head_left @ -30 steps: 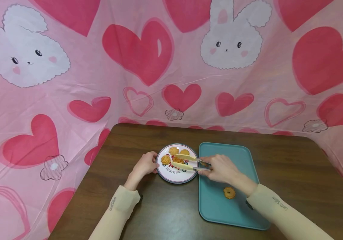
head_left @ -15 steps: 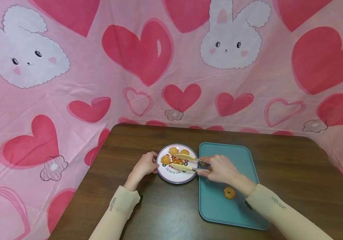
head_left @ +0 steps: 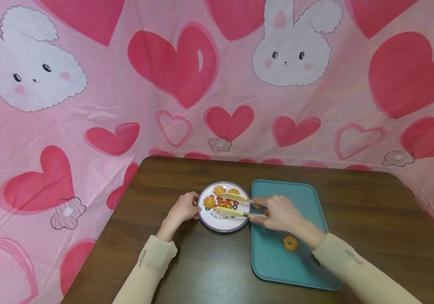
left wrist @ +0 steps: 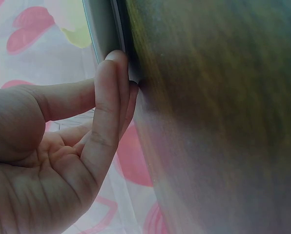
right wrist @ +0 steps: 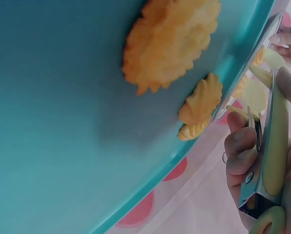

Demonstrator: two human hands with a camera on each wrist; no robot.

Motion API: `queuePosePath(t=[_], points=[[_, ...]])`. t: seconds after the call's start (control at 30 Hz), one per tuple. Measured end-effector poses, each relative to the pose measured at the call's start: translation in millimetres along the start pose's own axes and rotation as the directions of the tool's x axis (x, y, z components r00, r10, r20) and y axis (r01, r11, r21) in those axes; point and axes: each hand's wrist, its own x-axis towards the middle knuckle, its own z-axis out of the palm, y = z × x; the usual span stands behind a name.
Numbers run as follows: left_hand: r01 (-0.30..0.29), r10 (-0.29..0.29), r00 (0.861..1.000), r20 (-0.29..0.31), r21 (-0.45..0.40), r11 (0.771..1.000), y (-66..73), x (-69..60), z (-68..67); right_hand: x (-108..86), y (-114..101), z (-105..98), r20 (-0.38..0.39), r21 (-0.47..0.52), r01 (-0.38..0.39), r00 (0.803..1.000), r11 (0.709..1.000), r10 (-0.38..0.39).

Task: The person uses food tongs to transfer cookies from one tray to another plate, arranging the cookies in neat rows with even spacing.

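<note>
My left hand (head_left: 183, 207) holds the rim of a round white plate (head_left: 222, 226) with printed figures, the thumb on its edge; the left wrist view shows the thumb and fingers (left wrist: 106, 107) at that rim. In my right hand (head_left: 279, 214) is a pair of tongs (head_left: 230, 211) with pale yellow tips, reaching over the plate from the right. The tips stand apart, with a golden pretzel-shaped cookie (head_left: 225, 204) lying between them. Also on the plate are a swirled cookie (head_left: 209, 202), a ridged cookie (head_left: 219, 191) and a round one (head_left: 234, 192), partly hidden by the tongs.
Right beside the plate lies a teal tray (head_left: 270, 266). A ring-shaped cookie (head_left: 290, 243) lies on it; the right wrist view also shows smaller cookies (right wrist: 202, 100) near the tray's edge. The brown wooden table (head_left: 198, 261) meets a pink heart-patterned cloth (head_left: 186, 126) behind.
The near tip of the tongs has moved slightly toward me, widening the gap, and more of the pretzel-shaped cookie shows. My left hand and the plate have stayed in place.
</note>
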Motion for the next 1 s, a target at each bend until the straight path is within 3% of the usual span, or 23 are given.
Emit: queuePosePath(t=[0.17,0.63,1.0], points=[[0.007,-0.007,1.0,0.001,-0.008,1.0,-0.2,-0.2,0.2,-4.0,1,-8,-0.001,0.013,0.008,1.0,1.0,-0.008],[0.004,-0.004,1.0,0.005,-0.017,1.0,-2.0,-0.8,-0.3,-26.8,28,-26,-0.111,0.013,-0.02,0.994,1.0,0.021],[0.001,-0.001,1.0,0.008,-0.013,1.0,0.2,-0.5,-0.8,-75.5,54,-42,-0.147,0.004,-0.132,0.98,0.991,0.131]])
